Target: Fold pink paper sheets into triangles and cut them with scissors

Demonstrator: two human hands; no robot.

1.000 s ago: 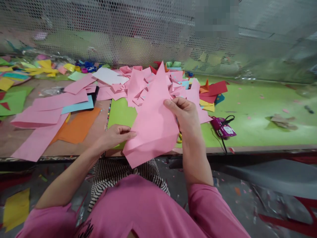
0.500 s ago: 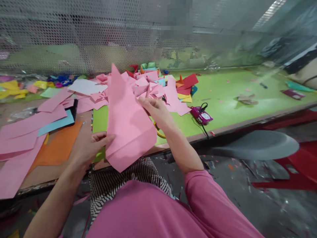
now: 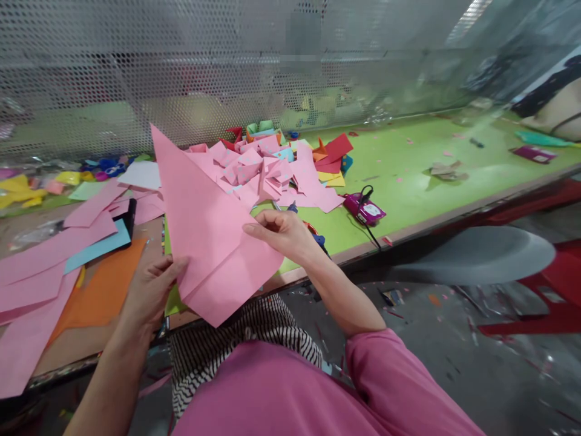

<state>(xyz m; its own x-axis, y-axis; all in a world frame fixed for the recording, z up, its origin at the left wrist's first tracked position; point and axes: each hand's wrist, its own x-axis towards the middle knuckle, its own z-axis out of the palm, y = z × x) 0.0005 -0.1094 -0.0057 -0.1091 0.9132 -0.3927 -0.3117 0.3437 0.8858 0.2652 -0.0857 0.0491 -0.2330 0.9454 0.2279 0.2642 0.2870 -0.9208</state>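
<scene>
A large folded sheet of pink paper (image 3: pixel 204 224) is held up over the table's front edge, its pointed corner toward the back left. My left hand (image 3: pixel 157 281) pinches its left edge between thumb and fingers. On the right edge, my right hand (image 3: pixel 281 233) grips it with thumb on top. Behind the sheet lies a heap of cut and folded pink paper pieces (image 3: pixel 267 175). Scissors with a blue and orange handle (image 3: pixel 319 237) show partly beyond my right wrist.
Pink strips (image 3: pixel 54 242), a light blue strip (image 3: pixel 97 247) and orange paper (image 3: pixel 104 290) lie left. A purple device with a cable (image 3: pixel 365 209) is on the green table (image 3: pixel 408 200). A perforated panel (image 3: pixel 181 72) rises behind. A red stool (image 3: pixel 544 297) stands right.
The pink sheet has tilted, its pointed corner swinging left. My right hand has moved down its right edge, and my left hand has shifted slightly left and down. The scissors have come into view.
</scene>
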